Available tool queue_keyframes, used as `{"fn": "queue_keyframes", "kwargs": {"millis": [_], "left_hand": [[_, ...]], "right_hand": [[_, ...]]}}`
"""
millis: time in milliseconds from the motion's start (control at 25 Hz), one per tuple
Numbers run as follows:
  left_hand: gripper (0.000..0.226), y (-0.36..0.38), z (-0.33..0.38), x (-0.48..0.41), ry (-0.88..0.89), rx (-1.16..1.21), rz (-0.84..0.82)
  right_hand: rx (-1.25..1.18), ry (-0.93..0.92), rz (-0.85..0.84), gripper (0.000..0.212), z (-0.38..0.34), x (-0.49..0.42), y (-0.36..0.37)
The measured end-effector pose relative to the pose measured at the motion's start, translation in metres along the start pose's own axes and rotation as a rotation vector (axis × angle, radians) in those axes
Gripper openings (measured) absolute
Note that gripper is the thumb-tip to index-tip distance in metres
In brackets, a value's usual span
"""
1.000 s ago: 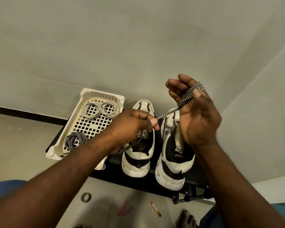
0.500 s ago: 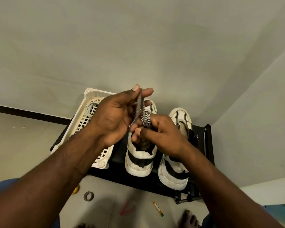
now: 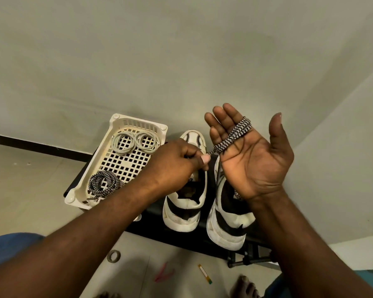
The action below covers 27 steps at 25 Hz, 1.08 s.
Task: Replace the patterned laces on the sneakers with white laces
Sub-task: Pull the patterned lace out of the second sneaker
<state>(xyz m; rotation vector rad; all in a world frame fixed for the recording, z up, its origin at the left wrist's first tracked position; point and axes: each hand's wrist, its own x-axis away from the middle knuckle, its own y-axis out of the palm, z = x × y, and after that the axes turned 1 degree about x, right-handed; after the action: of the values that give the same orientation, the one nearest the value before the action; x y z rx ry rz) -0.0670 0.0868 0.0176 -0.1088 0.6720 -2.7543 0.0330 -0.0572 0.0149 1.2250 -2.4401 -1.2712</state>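
Note:
Two white-and-black sneakers stand side by side on a black rack, the left sneaker and the right sneaker. A black-and-white patterned lace is wound in loops across the straight fingers of my right hand, palm up. My left hand pinches the free end of that lace between thumb and finger, just above the left sneaker. A cream plastic basket on the left holds two coiled white laces and another coiled patterned lace.
The rack stands in a corner against pale walls. On the floor in front lie a tape ring, a pink clip and a small stick. A bare foot shows at the bottom edge.
My hands have drawn apart. The right hand has turned palm up with straight fingers, the lace looped round them; the left hand has dropped lower, pulling the lace end taut.

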Motion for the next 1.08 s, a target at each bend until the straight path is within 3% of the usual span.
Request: {"fn": "queue_keyframes", "kwargs": {"millis": [280, 360, 560, 880, 1080], "left_hand": [[0.019, 0.013, -0.005, 0.003, 0.281, -0.196, 0.319], [0.011, 0.016, -0.007, 0.004, 0.361, -0.325, 0.369], [0.014, 0.024, -0.01, 0.007, 0.482, -0.482, 0.43], [0.013, 0.026, -0.013, 0.008, 0.537, -0.402, 0.348], [0.023, 0.018, -0.007, 0.002, 0.244, -0.121, 0.365]], "right_hand": [[0.059, 0.047, 0.07, 0.101, 0.029, 0.0, 0.007], [0.009, 0.084, 0.093, 0.103, 0.033, 0.001, 0.008], [-0.111, 0.12, 0.136, 0.107, 0.034, 0.003, 0.004], [-0.096, 0.062, 0.248, 0.101, 0.029, 0.003, 0.002], [-0.047, 0.079, 0.251, 0.102, 0.035, 0.004, 0.01]]}}
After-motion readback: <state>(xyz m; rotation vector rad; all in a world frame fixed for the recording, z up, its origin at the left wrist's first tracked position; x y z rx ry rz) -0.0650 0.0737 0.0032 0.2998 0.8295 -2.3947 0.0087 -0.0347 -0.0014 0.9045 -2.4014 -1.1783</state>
